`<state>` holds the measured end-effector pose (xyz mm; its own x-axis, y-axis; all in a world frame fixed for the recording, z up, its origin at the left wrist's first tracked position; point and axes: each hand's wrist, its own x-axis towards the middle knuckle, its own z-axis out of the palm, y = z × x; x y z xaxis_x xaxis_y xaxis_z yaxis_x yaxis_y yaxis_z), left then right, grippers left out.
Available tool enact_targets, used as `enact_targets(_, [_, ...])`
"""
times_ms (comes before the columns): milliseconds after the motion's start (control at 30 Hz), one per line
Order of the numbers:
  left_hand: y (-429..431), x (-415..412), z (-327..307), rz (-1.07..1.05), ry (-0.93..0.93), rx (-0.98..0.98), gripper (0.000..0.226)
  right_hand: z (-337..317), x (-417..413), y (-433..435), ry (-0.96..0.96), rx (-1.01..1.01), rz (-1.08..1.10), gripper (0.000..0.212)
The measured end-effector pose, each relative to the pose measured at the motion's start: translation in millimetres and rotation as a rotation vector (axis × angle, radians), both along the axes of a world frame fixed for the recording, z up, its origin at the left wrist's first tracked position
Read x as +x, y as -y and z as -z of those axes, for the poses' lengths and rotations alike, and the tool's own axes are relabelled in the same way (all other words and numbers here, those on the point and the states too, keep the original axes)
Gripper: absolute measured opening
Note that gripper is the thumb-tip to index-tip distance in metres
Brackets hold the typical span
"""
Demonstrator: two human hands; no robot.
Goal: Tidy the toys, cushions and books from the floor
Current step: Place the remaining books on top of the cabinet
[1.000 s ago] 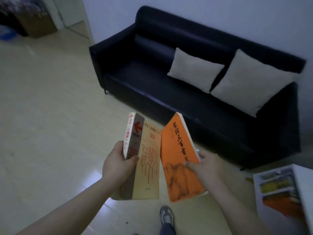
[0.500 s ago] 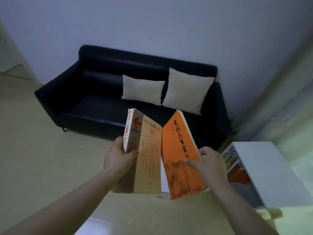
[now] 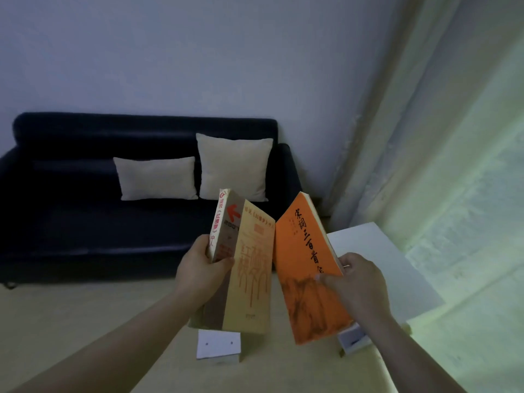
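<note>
A thick tan book (image 3: 252, 268) with a red arrow on its spine stands upright in front of me; my left hand (image 3: 198, 270) grips its spine edge, thumb across the front. Beside it on the right is a thinner orange book (image 3: 306, 262) with black characters, tilted, held by my right hand (image 3: 357, 282) with the thumb on the cover and fingers behind. The two books nearly touch at their inner edges. Two beige cushions (image 3: 156, 178) (image 3: 234, 165) lean on the back of the dark sofa (image 3: 71, 211).
A white low table (image 3: 380, 268) stands to the right under the orange book, its white legs (image 3: 218, 347) showing below the books. Pale curtains (image 3: 442, 154) hang along the right. Bare light floor (image 3: 85, 313) lies between me and the sofa.
The view has swung right and closer to the white table. Both hands still hold the same books, carried along in about the same pose.
</note>
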<state>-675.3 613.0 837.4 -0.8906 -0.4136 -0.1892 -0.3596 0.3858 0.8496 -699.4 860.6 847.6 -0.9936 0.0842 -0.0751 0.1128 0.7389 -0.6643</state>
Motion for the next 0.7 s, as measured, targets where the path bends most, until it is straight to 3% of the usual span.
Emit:
enact_targets(433, [-126, -109, 3, 0.171, 0.014, -0.027, 0.027, 10, -78, -131, 0.029, -0.062, 0.216, 0.032])
enact_targets(700, [-152, -176, 23, 0.296, 0.045, -0.049, 0.026, 25, -120, -158, 0.079, -0.057, 0.319, 0.029])
